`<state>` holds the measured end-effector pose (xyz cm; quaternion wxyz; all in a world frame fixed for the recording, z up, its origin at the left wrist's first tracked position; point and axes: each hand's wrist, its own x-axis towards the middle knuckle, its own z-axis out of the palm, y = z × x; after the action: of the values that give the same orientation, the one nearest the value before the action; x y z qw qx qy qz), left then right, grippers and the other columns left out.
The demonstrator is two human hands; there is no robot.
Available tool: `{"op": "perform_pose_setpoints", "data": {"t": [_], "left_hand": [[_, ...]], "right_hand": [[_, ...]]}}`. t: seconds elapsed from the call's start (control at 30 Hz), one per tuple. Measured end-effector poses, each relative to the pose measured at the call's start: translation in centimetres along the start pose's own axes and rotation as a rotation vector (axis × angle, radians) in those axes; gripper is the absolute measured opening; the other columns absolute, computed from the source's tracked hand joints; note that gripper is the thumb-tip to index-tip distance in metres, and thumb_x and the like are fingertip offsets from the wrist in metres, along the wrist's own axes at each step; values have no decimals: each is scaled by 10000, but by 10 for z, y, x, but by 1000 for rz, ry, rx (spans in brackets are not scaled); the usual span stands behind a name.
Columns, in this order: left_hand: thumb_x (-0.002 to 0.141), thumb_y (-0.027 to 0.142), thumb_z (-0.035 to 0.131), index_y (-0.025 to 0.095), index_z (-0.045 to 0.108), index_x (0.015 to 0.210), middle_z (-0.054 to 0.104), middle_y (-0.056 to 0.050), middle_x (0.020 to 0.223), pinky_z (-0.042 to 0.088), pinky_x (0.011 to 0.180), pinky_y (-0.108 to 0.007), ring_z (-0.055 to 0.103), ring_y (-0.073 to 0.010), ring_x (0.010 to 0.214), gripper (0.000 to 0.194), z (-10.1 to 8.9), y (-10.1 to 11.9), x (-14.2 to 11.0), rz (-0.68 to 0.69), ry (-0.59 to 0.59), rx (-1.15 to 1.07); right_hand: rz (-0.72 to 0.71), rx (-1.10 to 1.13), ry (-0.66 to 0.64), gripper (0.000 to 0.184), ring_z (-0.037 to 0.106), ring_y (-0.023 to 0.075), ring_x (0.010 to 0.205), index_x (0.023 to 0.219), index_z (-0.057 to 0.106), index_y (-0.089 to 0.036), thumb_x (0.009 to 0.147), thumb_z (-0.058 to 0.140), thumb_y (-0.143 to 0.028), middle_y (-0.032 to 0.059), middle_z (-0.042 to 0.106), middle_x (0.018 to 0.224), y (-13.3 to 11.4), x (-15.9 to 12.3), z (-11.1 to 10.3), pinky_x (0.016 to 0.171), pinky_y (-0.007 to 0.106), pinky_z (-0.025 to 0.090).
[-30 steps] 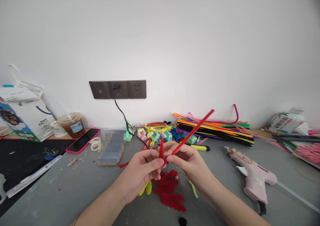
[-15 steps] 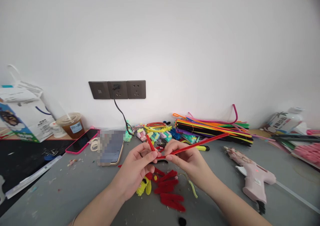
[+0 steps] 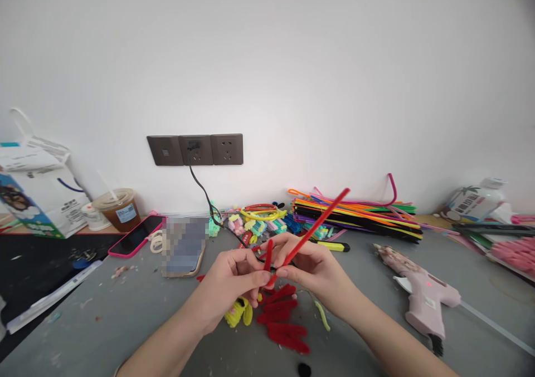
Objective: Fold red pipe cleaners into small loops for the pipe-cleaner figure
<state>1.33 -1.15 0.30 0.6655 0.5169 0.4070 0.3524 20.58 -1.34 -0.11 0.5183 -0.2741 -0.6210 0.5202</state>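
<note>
One red fuzzy stem is pinched by both left grip and right grip; its long end, lower half a second ago, now slants up past the right grip, so its partly hidden bend looks tighter.
</note>
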Motion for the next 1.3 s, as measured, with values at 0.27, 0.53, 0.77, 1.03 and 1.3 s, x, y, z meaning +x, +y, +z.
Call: {"op": "perform_pose_setpoints", "data": {"t": [0.27,0.53,0.77,1.03,1.3], "left_hand": [[748,456,804,134,727,795,683,-18,629,512,568,-177,611,-82,562,335,2,3,0,61,12,9],[642,464,870,126,681,772,692,-30,646,499,498,-193,619,-103,528,408,6,-1,4,59,43,20],[734,490,789,144,660,721,640,-7,611,372,408,-155,488,-60,457,369,7,4,0,38,15,56],[851,304,662,196,689,724,685,-22,662,415,548,-213,578,-128,575,170,8,-4,-4,373,177,619],[939,215,540,189,635,800,614,9,672,399,539,-210,559,-118,554,171,5,-12,0,614,262,998]], "right_hand": [[113,87,118,108,708,178,743,781,777,-224,775,822,-322,43,780,875,2,2,2,721,297,588],[64,18,179,114,713,173,811,794,783,-235,763,832,-334,35,785,878,4,3,0,741,256,581],[49,24,156,120,710,163,814,804,759,-226,795,808,-336,37,777,894,3,2,1,750,253,578],[105,-14,203,189,722,202,776,790,766,-208,748,825,-383,53,781,815,3,2,4,711,302,606],[153,-40,260,252,737,231,737,750,772,-206,692,850,-439,59,792,766,3,3,6,703,330,610]]}}
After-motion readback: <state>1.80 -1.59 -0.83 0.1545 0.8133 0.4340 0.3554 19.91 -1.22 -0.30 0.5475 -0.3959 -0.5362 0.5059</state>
